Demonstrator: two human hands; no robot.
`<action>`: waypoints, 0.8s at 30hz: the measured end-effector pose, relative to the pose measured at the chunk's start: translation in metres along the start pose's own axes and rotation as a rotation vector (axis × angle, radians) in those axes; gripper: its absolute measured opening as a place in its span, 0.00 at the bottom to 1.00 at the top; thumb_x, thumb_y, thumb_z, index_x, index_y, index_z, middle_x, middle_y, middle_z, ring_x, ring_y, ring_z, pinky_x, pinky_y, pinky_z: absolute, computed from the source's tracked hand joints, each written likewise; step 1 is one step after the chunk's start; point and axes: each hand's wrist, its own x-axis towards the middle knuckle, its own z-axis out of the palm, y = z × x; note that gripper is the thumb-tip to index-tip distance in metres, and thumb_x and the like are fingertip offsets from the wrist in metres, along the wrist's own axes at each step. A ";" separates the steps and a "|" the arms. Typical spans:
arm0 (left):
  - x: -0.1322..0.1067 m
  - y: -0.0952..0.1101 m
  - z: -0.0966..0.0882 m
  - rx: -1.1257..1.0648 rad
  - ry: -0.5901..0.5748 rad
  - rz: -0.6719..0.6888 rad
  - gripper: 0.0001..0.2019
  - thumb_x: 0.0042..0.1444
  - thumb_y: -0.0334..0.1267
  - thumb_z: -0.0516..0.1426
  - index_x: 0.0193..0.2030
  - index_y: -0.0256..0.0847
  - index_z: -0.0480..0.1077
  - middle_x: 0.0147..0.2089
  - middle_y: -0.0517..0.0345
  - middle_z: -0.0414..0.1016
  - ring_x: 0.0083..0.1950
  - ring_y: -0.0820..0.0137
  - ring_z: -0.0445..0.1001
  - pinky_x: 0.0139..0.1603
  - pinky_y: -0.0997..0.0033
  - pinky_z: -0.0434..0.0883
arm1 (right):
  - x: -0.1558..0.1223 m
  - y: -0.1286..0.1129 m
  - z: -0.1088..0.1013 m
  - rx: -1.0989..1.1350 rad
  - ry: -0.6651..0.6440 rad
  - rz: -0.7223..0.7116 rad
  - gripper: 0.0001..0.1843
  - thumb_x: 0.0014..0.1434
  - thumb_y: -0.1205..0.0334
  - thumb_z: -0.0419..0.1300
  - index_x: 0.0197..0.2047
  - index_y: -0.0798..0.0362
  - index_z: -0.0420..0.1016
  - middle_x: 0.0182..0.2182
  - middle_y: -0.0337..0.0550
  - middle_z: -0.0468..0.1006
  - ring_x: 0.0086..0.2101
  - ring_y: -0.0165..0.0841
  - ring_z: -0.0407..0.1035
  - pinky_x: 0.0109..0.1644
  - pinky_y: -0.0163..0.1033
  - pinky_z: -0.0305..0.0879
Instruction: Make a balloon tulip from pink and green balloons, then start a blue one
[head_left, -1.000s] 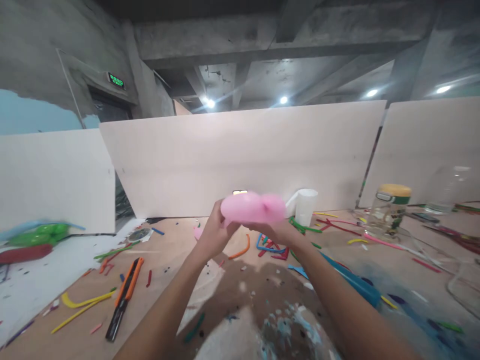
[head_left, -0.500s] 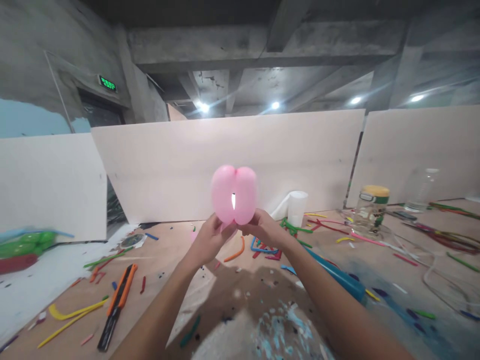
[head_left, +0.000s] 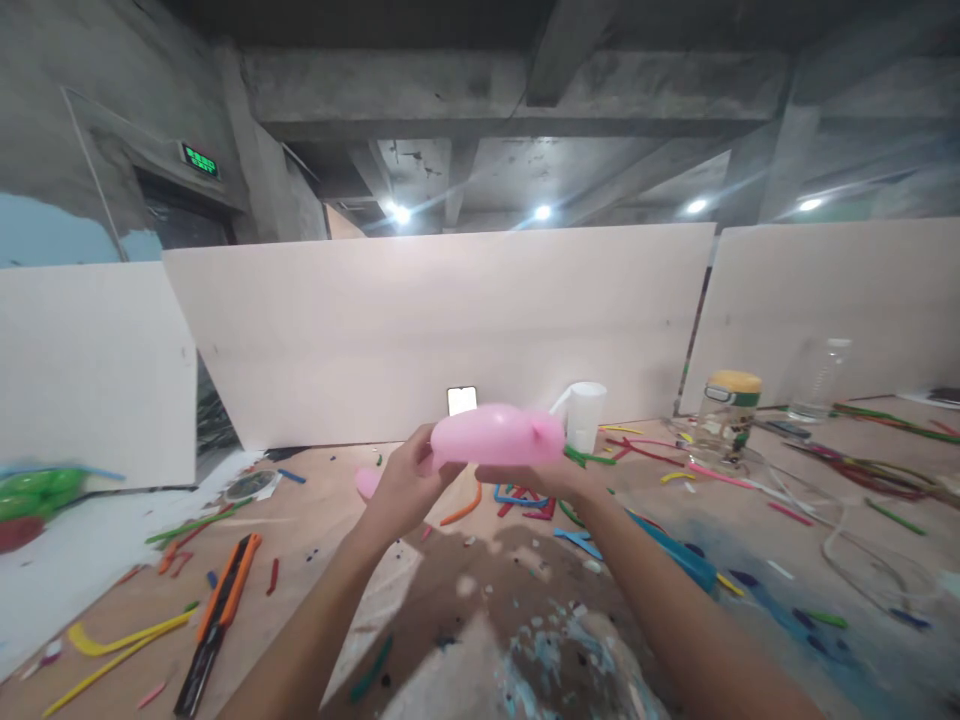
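Note:
A pink balloon (head_left: 487, 436), twisted into rounded sections, is held up in front of me, lying roughly sideways. Its left end sits in my left hand (head_left: 416, 482), whose fingers are wrapped round it. Under the right part, my right hand (head_left: 536, 480) supports and grips the balloon, its fingers partly hidden behind it. A small knot-like twist shows near the balloon's right end. Another pink piece sticks out to the left of my left hand. Just behind the balloon stands a phone (head_left: 461, 400) with a bright white screen.
An orange and black utility knife (head_left: 217, 622) lies at left. A white roll (head_left: 586, 415), a yellow-lidded jar (head_left: 727, 420), a clear bottle (head_left: 821, 380) and a blue balloon pump (head_left: 675, 555) stand or lie at right. Balloon scraps litter the table. White boards (head_left: 442, 330) rise behind.
The pink balloon has turned from upright, showing two side-by-side lobes, to lying sideways and slightly lower. The phone behind it is now uncovered. The view has shifted slightly right.

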 end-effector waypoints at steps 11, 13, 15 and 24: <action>0.000 0.006 -0.007 -0.244 0.053 -0.022 0.12 0.48 0.43 0.60 0.39 0.40 0.71 0.39 0.51 0.74 0.43 0.61 0.71 0.44 0.63 0.67 | 0.007 0.003 0.016 0.118 0.056 -0.029 0.33 0.50 0.51 0.63 0.58 0.50 0.61 0.51 0.50 0.69 0.51 0.41 0.63 0.51 0.46 0.62; -0.001 0.019 -0.008 -0.516 0.102 -0.015 0.13 0.49 0.45 0.59 0.38 0.41 0.69 0.37 0.53 0.73 0.40 0.62 0.72 0.41 0.63 0.69 | 0.005 -0.001 0.018 0.022 0.078 -0.047 0.38 0.47 0.50 0.65 0.60 0.46 0.58 0.57 0.49 0.62 0.56 0.43 0.57 0.57 0.51 0.55; -0.003 0.033 -0.008 -0.796 0.139 0.029 0.14 0.50 0.46 0.59 0.41 0.44 0.66 0.35 0.57 0.70 0.36 0.65 0.72 0.38 0.63 0.70 | 0.003 -0.009 0.020 -0.010 0.062 -0.083 0.35 0.48 0.48 0.64 0.58 0.47 0.62 0.58 0.48 0.62 0.57 0.44 0.56 0.58 0.53 0.52; -0.005 0.053 -0.017 -1.209 0.327 -0.112 0.18 0.52 0.57 0.53 0.40 0.45 0.64 0.25 0.66 0.61 0.21 0.77 0.63 0.22 0.76 0.66 | -0.008 -0.047 0.037 0.349 -0.267 0.084 0.27 0.56 0.43 0.55 0.56 0.45 0.61 0.37 0.40 0.72 0.33 0.30 0.66 0.38 0.37 0.63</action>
